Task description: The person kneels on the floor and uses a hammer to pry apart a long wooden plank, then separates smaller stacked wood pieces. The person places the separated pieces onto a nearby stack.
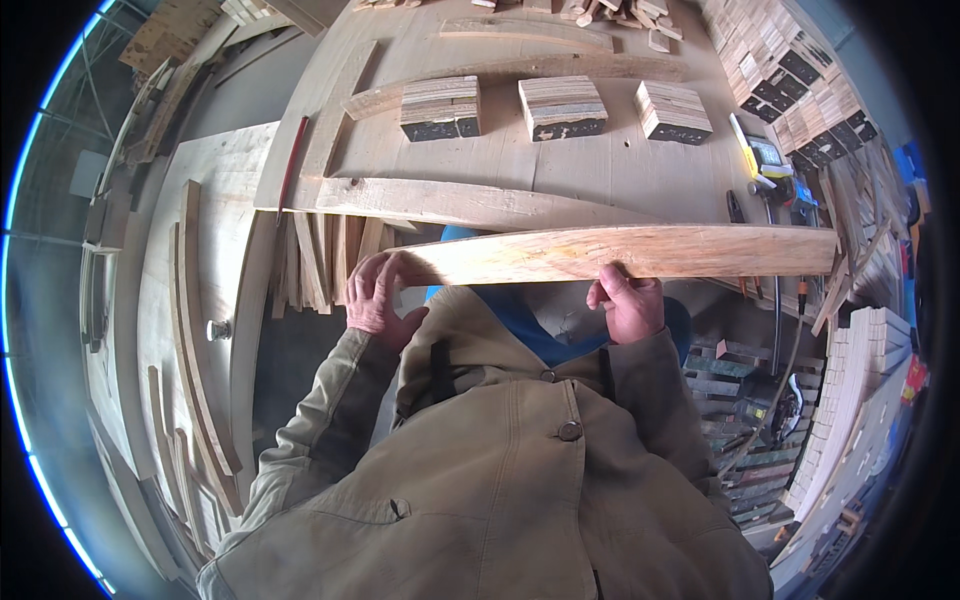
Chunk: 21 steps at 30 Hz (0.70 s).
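A long pale wooden board (pixel 520 256) lies crosswise in front of my body, between me and the workbench. Its left end is in my left hand (pixel 375 300), whose fingers curl over the top edge with the thumb held lower. Further right, my right hand (pixel 632 305) grips the lower edge, thumb against the near face and fingers bent beneath. The board's right end reaches past that hand with nothing of mine on it. Just beyond, another wooden strip (pixel 470 203) rests along the bench's near edge.
On the workbench (pixel 450 160) stand three small wood stacks (pixel 562 107) with dark ends. A red pencil-like stick (pixel 293 160) lies at left, a yellow tape measure (pixel 765 158) at right. More blocks (pixel 790 80) are piled far right. Slatted pallets (pixel 735 400) sit below right.
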Each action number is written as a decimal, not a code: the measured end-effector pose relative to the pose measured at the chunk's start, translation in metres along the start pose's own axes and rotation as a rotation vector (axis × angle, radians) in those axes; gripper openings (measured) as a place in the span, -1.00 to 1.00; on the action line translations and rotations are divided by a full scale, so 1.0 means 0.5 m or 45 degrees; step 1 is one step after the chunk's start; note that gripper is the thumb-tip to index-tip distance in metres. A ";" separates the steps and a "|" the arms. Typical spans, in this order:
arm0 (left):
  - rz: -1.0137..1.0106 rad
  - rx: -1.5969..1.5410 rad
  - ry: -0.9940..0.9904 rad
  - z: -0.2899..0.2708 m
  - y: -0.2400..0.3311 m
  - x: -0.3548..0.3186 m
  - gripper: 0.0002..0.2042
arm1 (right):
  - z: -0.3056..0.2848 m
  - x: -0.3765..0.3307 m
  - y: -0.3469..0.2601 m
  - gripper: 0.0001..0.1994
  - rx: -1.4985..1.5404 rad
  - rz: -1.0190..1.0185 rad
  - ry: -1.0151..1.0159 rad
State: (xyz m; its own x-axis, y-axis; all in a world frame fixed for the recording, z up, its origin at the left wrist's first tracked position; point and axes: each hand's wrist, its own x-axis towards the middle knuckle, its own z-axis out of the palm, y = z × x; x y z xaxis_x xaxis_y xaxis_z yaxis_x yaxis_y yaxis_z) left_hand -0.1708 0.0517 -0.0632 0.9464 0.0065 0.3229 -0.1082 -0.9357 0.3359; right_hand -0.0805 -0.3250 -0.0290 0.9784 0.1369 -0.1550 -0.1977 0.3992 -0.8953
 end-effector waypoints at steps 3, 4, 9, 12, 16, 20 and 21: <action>0.011 0.058 0.066 -0.007 0.005 0.001 0.02 | 0.012 -0.008 0.003 -0.84 0.002 -0.035 -0.004; 0.031 0.050 0.078 -0.007 0.008 0.001 -0.03 | 0.015 -0.011 0.004 -0.84 0.018 -0.027 0.002; 0.139 -0.088 -0.023 0.007 0.013 0.002 -0.35 | 0.034 -0.023 0.010 -0.80 -0.059 0.007 -0.099; 0.044 -0.181 -0.099 0.005 0.014 -0.028 -0.40 | 0.054 -0.027 0.005 -0.72 -0.089 -0.010 -0.120; -0.133 -0.263 -0.079 -0.007 -0.001 -0.068 -0.40 | 0.082 -0.034 -0.001 -0.61 -0.161 0.072 -0.186; -0.287 -0.278 0.188 -0.027 -0.041 -0.085 -0.44 | 0.095 -0.032 0.008 -0.61 -0.324 0.192 -0.310; -0.473 -0.316 0.128 -0.036 -0.055 -0.091 -0.46 | 0.095 -0.032 0.012 -0.63 -0.343 0.215 -0.301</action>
State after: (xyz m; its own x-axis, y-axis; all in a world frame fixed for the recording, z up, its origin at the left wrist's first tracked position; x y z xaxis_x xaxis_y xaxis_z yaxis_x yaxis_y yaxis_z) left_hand -0.2165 0.0837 -0.0711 0.9020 0.3713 0.2205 0.1520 -0.7508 0.6428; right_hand -0.1001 -0.2814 -0.0122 0.8862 0.3978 -0.2374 -0.3010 0.1050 -0.9478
